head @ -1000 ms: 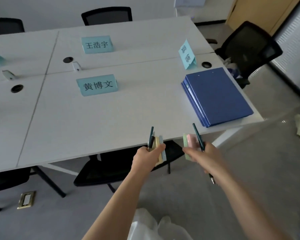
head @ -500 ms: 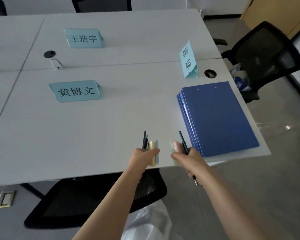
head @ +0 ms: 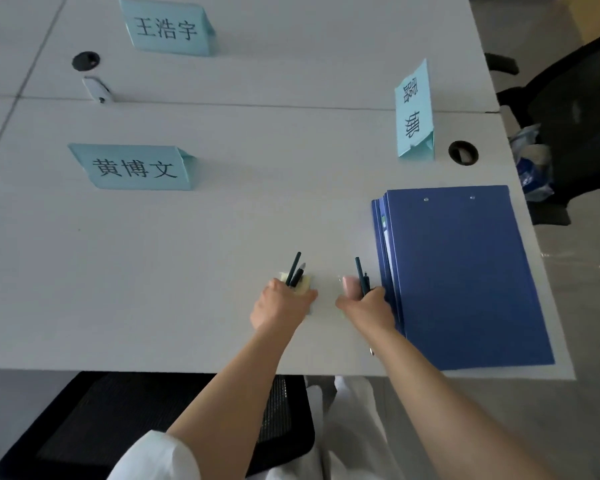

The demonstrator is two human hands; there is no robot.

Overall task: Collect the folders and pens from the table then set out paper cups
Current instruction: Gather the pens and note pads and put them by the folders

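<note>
Lying flat on table [head: 187, 254]: stacked blue folders [head: 465, 271].

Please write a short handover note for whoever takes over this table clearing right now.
Left hand: grips dark pens together with pale sticky notes, over the table.
Right hand: grips another dark pen and a pinkish pad, just beside the folders.
Blue folders: stacked at the table's near right corner.
Done: pens are in hand and folders gathered in one pile.
Left: carry pens and folders off, then set out paper cups; none are in view.
</note>
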